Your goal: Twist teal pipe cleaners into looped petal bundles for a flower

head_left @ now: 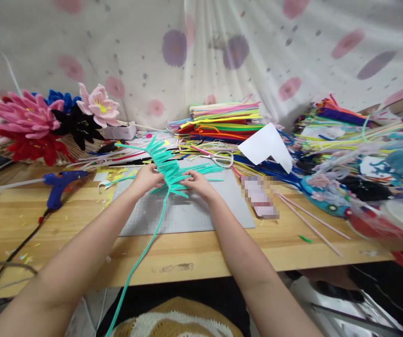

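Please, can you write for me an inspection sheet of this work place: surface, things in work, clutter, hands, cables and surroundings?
Surface: wooden table with grey mat; yellow scraps at left.
Things in work: green fuzzy piece, long stem hanging past the table edge.
Clutter: scissors, white paper and bundles of coloured stems behind the mat.
Hands: left hand and right hand at opposite sides of the piece.
Cables: black cable from blue glue gun, crossing the table's left side.
Surroundings: spotted cloth behind; spills, nothing seen.
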A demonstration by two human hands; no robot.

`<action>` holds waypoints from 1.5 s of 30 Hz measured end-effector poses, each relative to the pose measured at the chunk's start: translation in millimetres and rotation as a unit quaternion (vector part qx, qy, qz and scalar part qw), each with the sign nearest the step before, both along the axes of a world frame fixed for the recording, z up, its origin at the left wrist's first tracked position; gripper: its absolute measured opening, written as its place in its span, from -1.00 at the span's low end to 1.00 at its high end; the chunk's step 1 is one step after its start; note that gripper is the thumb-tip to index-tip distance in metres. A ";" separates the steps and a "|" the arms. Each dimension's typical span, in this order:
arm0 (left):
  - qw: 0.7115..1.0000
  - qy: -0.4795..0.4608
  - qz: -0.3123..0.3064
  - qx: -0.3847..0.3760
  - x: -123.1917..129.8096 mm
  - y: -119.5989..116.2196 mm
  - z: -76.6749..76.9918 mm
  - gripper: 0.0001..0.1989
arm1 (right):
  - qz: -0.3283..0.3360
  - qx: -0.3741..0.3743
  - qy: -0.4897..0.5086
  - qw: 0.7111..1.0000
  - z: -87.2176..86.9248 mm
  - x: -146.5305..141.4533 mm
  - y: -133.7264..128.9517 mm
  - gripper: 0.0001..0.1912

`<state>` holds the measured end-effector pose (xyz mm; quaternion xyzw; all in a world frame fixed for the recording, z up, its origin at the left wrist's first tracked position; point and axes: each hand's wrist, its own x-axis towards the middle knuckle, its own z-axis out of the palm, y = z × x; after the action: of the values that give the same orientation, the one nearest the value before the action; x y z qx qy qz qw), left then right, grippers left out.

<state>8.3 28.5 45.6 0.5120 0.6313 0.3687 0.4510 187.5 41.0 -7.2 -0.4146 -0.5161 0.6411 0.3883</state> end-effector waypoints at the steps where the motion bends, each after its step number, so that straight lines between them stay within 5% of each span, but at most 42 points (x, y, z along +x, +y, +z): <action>1: 1.000 0.012 -0.012 -0.004 0.7 -0.5 1.6 -0.75 | 0.005 0.007 0.000 1.000 0.4 1.5 0.0 -0.64; 12: 0.985 0.132 -0.113 0.022 1.8 -12.7 11.7 -0.69 | 0.054 -0.034 0.097 0.993 5.9 -5.6 -9.5 -0.32; 16: 0.969 0.159 -0.188 0.010 3.7 -15.0 14.3 -0.72 | 0.096 -0.037 0.056 0.993 1.7 -17.2 -13.7 -0.53; 21: 0.979 0.142 -0.140 -0.043 -3.4 -24.2 10.6 -0.78 | 0.009 -0.040 0.054 0.998 -1.1 -21.8 -12.5 -0.59; 26: 0.966 0.171 -0.188 -0.041 -16.8 -32.9 6.4 -0.82 | 0.107 0.006 0.026 0.994 11.3 -3.8 -12.4 -0.50; 31: 0.868 0.422 -0.247 0.083 -15.1 -41.4 20.0 -0.83 | 0.019 0.009 -0.036 0.999 38.2 12.4 -3.3 -0.44; 34: 0.804 0.509 -0.280 0.130 -9.5 -49.3 30.0 -0.79 | 0.090 0.036 -0.168 0.981 51.0 10.0 7.4 -0.41; 37: 0.773 0.528 -0.315 0.155 -7.4 -55.5 34.2 -0.77 | 0.158 0.098 -0.254 0.949 54.6 6.5 20.8 -0.35; 42: 0.790 0.485 -0.328 0.183 -11.6 -55.6 31.3 -0.78 | 0.066 0.238 -0.338 0.908 48.8 8.7 36.3 -0.34; 45: 0.819 0.442 -0.310 0.194 -13.9 -48.8 26.6 -0.80 | 0.158 0.204 -0.302 0.918 45.4 10.4 34.9 -0.55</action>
<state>-5.6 -20.3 72.2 0.8655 0.4861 0.0582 0.1059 197.9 75.9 38.3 -0.4133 -0.7869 0.4197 0.1837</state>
